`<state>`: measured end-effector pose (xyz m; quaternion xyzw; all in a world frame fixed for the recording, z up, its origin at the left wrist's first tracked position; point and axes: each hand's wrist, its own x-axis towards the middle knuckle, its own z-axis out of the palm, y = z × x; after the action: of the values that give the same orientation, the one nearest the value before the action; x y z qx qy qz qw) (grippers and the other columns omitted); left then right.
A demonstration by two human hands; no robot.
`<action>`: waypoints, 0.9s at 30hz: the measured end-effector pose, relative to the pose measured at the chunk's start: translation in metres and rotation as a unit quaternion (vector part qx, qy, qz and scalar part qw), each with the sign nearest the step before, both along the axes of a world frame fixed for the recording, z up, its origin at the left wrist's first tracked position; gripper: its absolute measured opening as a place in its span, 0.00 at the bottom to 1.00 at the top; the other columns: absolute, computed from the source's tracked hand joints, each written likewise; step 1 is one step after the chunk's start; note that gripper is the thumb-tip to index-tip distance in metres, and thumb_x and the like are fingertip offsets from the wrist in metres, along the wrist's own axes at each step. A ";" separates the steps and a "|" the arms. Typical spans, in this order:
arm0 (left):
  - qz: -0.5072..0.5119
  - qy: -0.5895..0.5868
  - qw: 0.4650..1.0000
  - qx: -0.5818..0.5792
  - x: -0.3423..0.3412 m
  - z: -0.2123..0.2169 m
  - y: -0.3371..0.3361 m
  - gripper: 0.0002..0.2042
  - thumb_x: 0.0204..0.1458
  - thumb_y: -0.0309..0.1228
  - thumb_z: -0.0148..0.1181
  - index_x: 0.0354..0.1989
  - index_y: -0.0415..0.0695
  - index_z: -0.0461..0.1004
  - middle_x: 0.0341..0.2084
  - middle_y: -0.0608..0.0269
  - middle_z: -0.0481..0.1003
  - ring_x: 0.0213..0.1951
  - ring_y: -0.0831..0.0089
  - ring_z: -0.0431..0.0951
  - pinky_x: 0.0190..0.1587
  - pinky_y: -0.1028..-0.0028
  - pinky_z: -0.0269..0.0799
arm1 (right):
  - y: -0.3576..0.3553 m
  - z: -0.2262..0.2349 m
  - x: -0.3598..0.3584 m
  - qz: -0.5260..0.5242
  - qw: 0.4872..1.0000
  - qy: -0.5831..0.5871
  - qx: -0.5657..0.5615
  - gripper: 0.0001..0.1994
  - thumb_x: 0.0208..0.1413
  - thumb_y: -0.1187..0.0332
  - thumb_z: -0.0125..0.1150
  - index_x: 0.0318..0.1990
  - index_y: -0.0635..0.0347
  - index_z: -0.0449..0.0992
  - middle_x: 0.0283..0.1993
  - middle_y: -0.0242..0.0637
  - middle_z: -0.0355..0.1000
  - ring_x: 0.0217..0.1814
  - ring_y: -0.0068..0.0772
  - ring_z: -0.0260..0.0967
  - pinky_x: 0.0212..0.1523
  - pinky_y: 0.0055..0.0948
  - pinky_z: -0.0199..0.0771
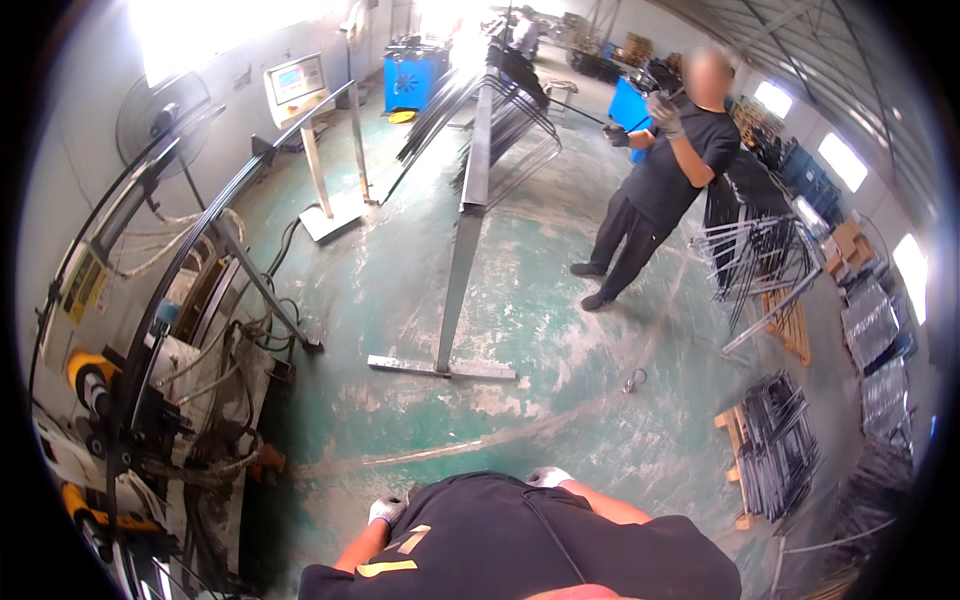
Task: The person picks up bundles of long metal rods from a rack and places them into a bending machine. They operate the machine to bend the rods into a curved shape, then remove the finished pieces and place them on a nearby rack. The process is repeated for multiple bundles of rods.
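Observation:
My left hand (387, 510), in a pale work glove, hangs at my left side against my dark shirt. My right hand (548, 477), gloved as well, is low on the other side, partly covered by my shirt. The fingers of both are mostly hidden, and no held object shows. Ahead of me stands a metal rack (465, 260) with a flat foot on the floor. Bent black metal rods (440, 120) hang along its upper bar.
Machinery with hoses (215, 370) lines the left side. A scale with a display (297, 80) stands beyond it. At right, a co-worker (670, 165) in dark clothes and gloves holds a thin rod. Stacked metal frames (775, 450) lie on a wooden pallet.

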<state>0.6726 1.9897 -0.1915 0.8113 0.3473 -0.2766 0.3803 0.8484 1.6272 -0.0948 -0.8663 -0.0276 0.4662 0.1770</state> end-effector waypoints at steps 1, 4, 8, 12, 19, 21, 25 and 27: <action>0.000 0.000 1.000 -0.002 0.001 0.006 -0.001 0.17 0.44 0.43 0.55 0.38 0.47 0.80 0.36 0.54 0.79 0.43 0.60 0.79 0.46 0.68 0.73 | -0.002 0.000 -0.001 -0.002 1.000 -0.002 0.006 0.26 0.45 0.47 0.62 0.47 0.56 0.77 0.49 0.48 0.74 0.55 0.47 0.69 0.55 0.34 0.66; -0.013 -0.004 1.000 0.004 -0.002 0.009 -0.002 0.16 0.44 0.40 0.55 0.37 0.46 0.80 0.35 0.52 0.79 0.42 0.59 0.79 0.45 0.68 0.73 | -0.003 0.005 -0.002 -0.006 1.000 -0.002 0.008 0.25 0.45 0.48 0.61 0.46 0.56 0.78 0.49 0.47 0.74 0.55 0.47 0.69 0.55 0.35 0.67; -0.029 0.027 0.998 0.038 -0.006 0.014 -0.009 0.15 0.44 0.37 0.55 0.37 0.45 0.80 0.34 0.50 0.79 0.40 0.58 0.80 0.44 0.67 0.73 | -0.014 -0.010 -0.002 0.013 1.000 -0.007 0.022 0.26 0.45 0.46 0.62 0.46 0.56 0.78 0.47 0.48 0.75 0.54 0.46 0.70 0.54 0.36 0.67; 0.047 0.055 0.997 0.008 -0.015 0.046 -0.027 0.15 0.44 0.38 0.54 0.37 0.46 0.80 0.33 0.53 0.80 0.40 0.59 0.80 0.43 0.67 0.74 | -0.015 -0.010 0.003 0.047 0.998 0.031 0.011 0.27 0.44 0.45 0.62 0.47 0.54 0.78 0.50 0.46 0.74 0.56 0.45 0.69 0.55 0.36 0.66; 0.060 0.082 0.994 0.027 -0.041 0.051 -0.063 0.18 0.43 0.43 0.56 0.39 0.47 0.81 0.36 0.53 0.79 0.43 0.61 0.80 0.48 0.69 0.73 | -0.029 -0.051 -0.001 0.134 0.989 0.065 0.023 0.25 0.46 0.44 0.59 0.45 0.51 0.79 0.48 0.45 0.75 0.54 0.47 0.70 0.53 0.38 0.68; 0.084 0.082 0.993 0.027 -0.049 0.067 -0.078 0.19 0.42 0.45 0.56 0.38 0.47 0.81 0.36 0.52 0.79 0.43 0.60 0.79 0.49 0.68 0.72 | -0.025 -0.044 -0.002 0.169 0.982 0.079 0.037 0.23 0.47 0.45 0.58 0.42 0.51 0.80 0.46 0.45 0.75 0.52 0.47 0.70 0.52 0.39 0.68; 0.117 0.068 0.990 0.034 -0.061 0.060 -0.082 0.18 0.43 0.44 0.56 0.39 0.48 0.81 0.36 0.54 0.79 0.44 0.61 0.79 0.49 0.68 0.72 | -0.018 -0.022 0.006 0.178 0.981 0.066 0.026 0.22 0.49 0.46 0.57 0.41 0.53 0.80 0.46 0.45 0.75 0.53 0.47 0.70 0.53 0.39 0.68; 0.105 0.075 0.992 0.018 -0.061 0.055 -0.077 0.18 0.44 0.44 0.56 0.40 0.49 0.81 0.37 0.55 0.79 0.44 0.62 0.79 0.49 0.68 0.72 | -0.019 -0.030 0.011 0.179 0.982 0.053 0.022 0.25 0.47 0.46 0.58 0.46 0.53 0.78 0.47 0.46 0.75 0.52 0.45 0.71 0.51 0.36 0.69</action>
<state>0.6116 1.9122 -0.1361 0.7541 0.4628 -0.2887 0.3658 0.8594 1.6083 -0.1245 -0.8175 -0.1829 0.5348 0.1107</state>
